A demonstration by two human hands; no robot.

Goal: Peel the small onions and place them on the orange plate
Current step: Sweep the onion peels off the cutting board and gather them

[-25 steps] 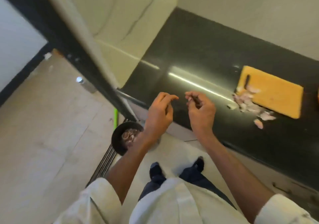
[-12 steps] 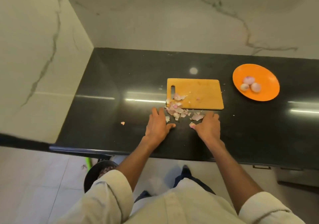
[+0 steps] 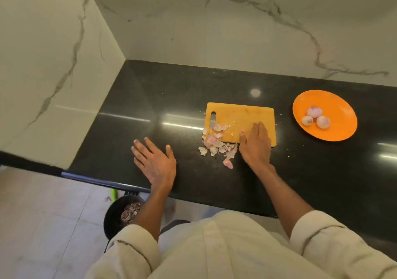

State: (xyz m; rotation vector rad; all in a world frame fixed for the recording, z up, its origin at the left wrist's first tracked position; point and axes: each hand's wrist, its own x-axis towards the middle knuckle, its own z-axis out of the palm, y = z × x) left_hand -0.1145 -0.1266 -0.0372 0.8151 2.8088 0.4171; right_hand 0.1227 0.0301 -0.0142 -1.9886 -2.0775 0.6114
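The left hand lies over the black desk with its fingers spread straight and released, grasping nothing. Whether the palm touches the desk surface cannot be told.

The right hand lies flat with straight, released fingers on the near right part of the wooden cutting board; its heel extends past the board's near edge onto the desk. It grasps nothing.

A loose pile of onion peels sits between the two hands, just beside the right thumb on its left side. The pile straddles the board's near left corner, with some peels on the board and most on the desk. One separate peel lies on the desk nearer the person, close to the right wrist.

The orange plate rests on the desk to the right of the right-hand fingers, apart from the board. Three peeled small onions lie grouped on it, toward its middle, touching or nearly touching one another.

Below the desk edge, near the left forearm, a dark round bin stands on the floor and holds darker peel scraps. A green object shows just beyond the bin; its kind cannot be told.

Both forearms are bare, with pale sleeves rolled up near the elbows.
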